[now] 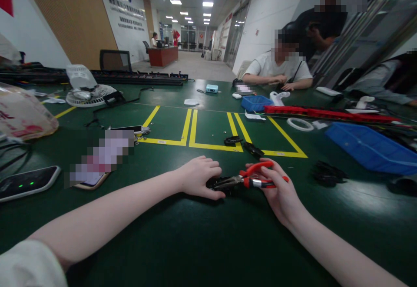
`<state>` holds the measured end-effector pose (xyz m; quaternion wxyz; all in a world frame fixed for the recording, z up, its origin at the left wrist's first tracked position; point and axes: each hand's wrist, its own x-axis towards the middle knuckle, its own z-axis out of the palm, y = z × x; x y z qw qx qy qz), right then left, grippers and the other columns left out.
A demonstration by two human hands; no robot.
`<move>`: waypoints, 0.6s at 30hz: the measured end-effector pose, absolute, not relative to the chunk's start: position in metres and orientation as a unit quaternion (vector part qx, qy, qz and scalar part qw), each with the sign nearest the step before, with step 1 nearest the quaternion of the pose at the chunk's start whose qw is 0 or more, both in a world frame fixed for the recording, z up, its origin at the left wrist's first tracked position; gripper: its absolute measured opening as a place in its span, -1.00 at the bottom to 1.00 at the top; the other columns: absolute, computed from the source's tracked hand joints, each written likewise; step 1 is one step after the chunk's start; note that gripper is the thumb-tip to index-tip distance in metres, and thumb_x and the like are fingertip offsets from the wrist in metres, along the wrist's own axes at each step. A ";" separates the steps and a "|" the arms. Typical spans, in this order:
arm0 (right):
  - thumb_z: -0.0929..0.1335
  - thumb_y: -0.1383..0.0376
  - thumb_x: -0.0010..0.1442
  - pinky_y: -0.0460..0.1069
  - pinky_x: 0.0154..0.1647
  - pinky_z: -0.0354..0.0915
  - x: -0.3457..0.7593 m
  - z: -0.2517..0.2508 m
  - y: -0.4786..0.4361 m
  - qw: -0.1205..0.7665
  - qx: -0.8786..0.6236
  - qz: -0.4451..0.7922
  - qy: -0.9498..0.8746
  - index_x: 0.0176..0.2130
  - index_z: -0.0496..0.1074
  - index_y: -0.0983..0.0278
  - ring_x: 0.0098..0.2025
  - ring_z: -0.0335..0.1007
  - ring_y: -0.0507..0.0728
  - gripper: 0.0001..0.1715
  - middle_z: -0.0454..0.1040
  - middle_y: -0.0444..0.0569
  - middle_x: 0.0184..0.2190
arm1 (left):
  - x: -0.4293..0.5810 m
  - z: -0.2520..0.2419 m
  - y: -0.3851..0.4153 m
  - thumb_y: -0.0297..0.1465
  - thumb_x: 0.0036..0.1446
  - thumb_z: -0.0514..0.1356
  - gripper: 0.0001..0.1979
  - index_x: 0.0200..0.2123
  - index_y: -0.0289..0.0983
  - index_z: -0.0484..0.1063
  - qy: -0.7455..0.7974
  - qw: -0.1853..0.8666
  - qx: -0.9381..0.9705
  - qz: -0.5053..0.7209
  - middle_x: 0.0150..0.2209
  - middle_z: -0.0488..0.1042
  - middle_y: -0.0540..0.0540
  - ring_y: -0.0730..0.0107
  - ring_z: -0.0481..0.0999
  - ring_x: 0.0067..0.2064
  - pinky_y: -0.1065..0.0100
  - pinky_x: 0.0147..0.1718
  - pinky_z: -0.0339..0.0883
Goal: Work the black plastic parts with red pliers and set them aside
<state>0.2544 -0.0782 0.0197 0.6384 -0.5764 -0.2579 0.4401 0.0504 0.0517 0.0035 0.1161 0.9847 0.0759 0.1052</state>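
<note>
My right hand is closed around the red handles of a pair of pliers, whose dark jaws point left. My left hand rests knuckles-up on the green table, fingers curled over a small black part that sits at the plier jaws. Most of that part is hidden under my fingers. Two more small black parts lie just beyond, on the yellow tape lines.
A blue bin and a black pile sit to the right, and a long red strip behind them. Phones lie at the left, near a white fan and a bag. Other people sit at the far right.
</note>
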 end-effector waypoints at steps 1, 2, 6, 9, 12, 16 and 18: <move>0.50 0.13 0.00 0.11 -0.06 0.45 0.254 0.020 -0.078 0.638 -0.577 0.440 -0.258 -0.06 0.36 0.16 -0.11 0.57 0.21 -0.47 0.64 -0.03 -0.21 | 0.050 0.004 0.052 0.06 0.15 0.18 -0.54 -0.34 -0.26 0.34 0.077 0.116 0.985 0.104 -0.32 0.42 -0.04 0.31 0.40 -0.30 0.29 -0.27 0.18; 0.50 0.13 0.00 0.11 -0.07 0.45 0.254 0.020 -0.078 0.637 -0.578 0.440 -0.257 -0.06 0.36 0.16 -0.11 0.57 0.21 -0.47 0.64 -0.03 -0.21 | 0.050 0.004 0.052 0.06 0.15 0.17 -0.54 -0.34 -0.26 0.34 0.077 0.116 0.985 0.103 -0.32 0.42 -0.05 0.31 0.40 -0.31 0.29 -0.28 0.18; 0.51 0.11 -0.01 0.12 -0.08 0.45 0.253 0.021 -0.078 0.635 -0.580 0.439 -0.261 -0.08 0.36 0.16 -0.12 0.57 0.21 -0.48 0.64 -0.05 -0.22 | 0.050 0.005 0.052 0.07 0.15 0.17 -0.53 -0.34 -0.26 0.34 0.075 0.120 0.985 0.102 -0.33 0.41 -0.05 0.32 0.39 -0.32 0.29 -0.29 0.17; 0.51 0.10 -0.01 0.13 -0.07 0.44 0.253 0.022 -0.079 0.633 -0.580 0.440 -0.265 -0.09 0.36 0.15 -0.12 0.57 0.22 -0.49 0.64 -0.06 -0.22 | 0.050 0.005 0.052 0.07 0.15 0.17 -0.53 -0.34 -0.26 0.35 0.075 0.126 0.984 0.102 -0.32 0.42 -0.06 0.31 0.39 -0.31 0.29 -0.28 0.17; 0.50 0.10 0.00 0.12 -0.07 0.44 0.253 0.022 -0.079 0.632 -0.580 0.440 -0.266 -0.10 0.36 0.15 -0.12 0.56 0.21 -0.50 0.63 -0.06 -0.21 | 0.050 0.005 0.052 0.07 0.14 0.18 -0.53 -0.34 -0.26 0.35 0.074 0.123 0.984 0.103 -0.32 0.42 -0.06 0.31 0.40 -0.30 0.29 -0.27 0.18; 0.50 0.12 0.01 0.12 -0.06 0.43 0.253 0.023 -0.079 0.632 -0.578 0.444 -0.266 -0.09 0.36 0.14 -0.13 0.56 0.21 -0.51 0.63 -0.05 -0.21 | 0.050 0.004 0.053 0.06 0.15 0.18 -0.54 -0.34 -0.26 0.36 0.070 0.128 0.983 0.112 -0.33 0.41 -0.04 0.31 0.40 -0.31 0.29 -0.26 0.19; 0.50 0.11 0.01 0.14 -0.05 0.43 0.253 0.023 -0.079 0.630 -0.579 0.445 -0.265 -0.07 0.36 0.14 -0.14 0.56 0.21 -0.49 0.63 -0.05 -0.20 | 0.050 0.003 0.053 0.06 0.15 0.18 -0.54 -0.34 -0.26 0.36 0.068 0.134 0.982 0.112 -0.32 0.41 -0.05 0.31 0.40 -0.31 0.29 -0.26 0.20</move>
